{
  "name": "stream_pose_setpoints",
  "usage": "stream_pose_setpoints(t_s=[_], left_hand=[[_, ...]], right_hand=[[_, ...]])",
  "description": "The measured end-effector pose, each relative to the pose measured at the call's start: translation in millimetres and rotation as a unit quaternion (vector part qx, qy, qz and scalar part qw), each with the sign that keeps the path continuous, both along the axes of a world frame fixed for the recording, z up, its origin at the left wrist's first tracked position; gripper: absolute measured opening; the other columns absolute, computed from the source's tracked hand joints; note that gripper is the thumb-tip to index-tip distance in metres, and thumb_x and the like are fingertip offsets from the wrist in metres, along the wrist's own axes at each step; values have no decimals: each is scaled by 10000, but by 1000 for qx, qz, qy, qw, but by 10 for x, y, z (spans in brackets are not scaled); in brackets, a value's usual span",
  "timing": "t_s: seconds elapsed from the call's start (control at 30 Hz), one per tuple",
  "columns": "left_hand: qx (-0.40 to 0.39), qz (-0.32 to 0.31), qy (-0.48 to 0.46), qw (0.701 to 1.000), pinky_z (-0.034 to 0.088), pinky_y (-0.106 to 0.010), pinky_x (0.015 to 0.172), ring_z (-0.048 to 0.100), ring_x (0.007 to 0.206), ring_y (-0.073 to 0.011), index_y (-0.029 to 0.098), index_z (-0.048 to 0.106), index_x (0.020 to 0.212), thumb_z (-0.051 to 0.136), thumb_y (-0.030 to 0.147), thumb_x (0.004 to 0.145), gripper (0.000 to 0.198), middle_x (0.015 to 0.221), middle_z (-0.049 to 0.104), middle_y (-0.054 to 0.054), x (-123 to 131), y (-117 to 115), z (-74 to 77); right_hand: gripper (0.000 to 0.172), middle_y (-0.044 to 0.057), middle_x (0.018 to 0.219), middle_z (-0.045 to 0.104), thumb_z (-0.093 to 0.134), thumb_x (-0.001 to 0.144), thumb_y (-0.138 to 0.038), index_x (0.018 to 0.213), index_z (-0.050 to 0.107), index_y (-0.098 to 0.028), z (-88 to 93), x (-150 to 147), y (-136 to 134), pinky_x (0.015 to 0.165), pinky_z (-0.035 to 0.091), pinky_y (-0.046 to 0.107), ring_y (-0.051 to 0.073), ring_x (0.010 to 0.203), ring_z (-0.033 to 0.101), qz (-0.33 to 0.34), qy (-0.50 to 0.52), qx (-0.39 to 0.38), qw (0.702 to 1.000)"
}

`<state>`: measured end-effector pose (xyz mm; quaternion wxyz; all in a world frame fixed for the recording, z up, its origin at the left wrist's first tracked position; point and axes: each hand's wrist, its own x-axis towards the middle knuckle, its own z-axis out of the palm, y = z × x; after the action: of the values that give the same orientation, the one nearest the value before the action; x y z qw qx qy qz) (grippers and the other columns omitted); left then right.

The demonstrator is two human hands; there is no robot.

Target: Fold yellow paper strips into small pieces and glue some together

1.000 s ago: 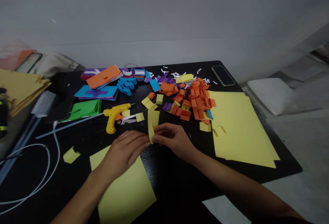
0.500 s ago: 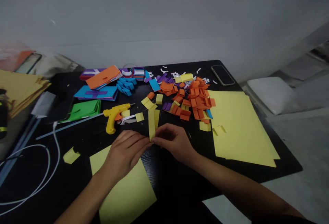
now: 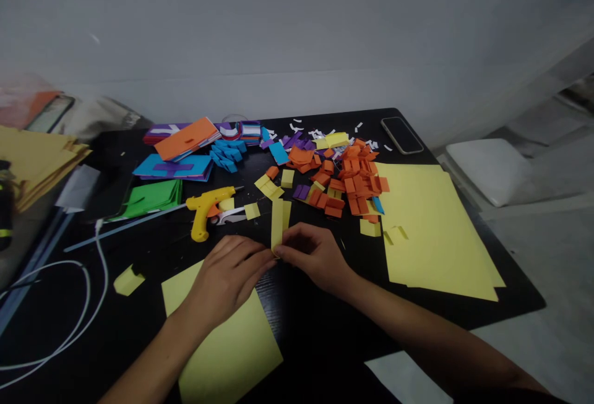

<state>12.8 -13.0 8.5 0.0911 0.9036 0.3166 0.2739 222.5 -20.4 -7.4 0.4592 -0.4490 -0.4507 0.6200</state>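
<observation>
A folded yellow paper strip [image 3: 277,224] stands upright between my hands, its two arms pointing away from me. My left hand [image 3: 227,271] pinches the strip's lower end from the left, over a yellow sheet [image 3: 234,351] on the black table [image 3: 320,336]. From the right, the thumb and fingers of my right hand [image 3: 318,257] close on the same lower end. The fingertips of both hands nearly meet there. Beyond them lie small folded yellow and orange paper pieces [image 3: 357,184].
A yellow glue gun [image 3: 204,206] and scissors [image 3: 231,216] lie left of centre. Stacked coloured papers [image 3: 174,166] sit at the back left, yellow sheets [image 3: 431,231] at the right, a phone [image 3: 401,135] at the back right. A white cable [image 3: 88,323] curls at the left.
The top of the yellow strip has shifted slightly to the right, and its two arms look closer together. Both hands have hardly moved.
</observation>
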Motion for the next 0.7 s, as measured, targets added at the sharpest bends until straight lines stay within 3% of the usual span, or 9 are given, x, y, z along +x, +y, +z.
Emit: stream_pose_setpoints(t_s=[0.27,0.7], left_hand=[[56,41,-15,997,499,-432,916,669,971,-257,172,703,1100,617,152,989,142,1013,769,-87,-7,-10,-19],[-21,22,-7,1000,495,-373,866,644,931,-229,153,664,1100,549,100,1003,160,1012,722,-89,-11,-21,-46]], right_hand=[[282,-9,748,704,892,728,-396,825,722,-194,-9,-6,-8,612,494,250,124,644,617,3,15,1,1000],[306,-16,721,687,912,707,-381,793,687,-192,25,-8,-24,597,491,242,121,629,619,2,8,12,1000]])
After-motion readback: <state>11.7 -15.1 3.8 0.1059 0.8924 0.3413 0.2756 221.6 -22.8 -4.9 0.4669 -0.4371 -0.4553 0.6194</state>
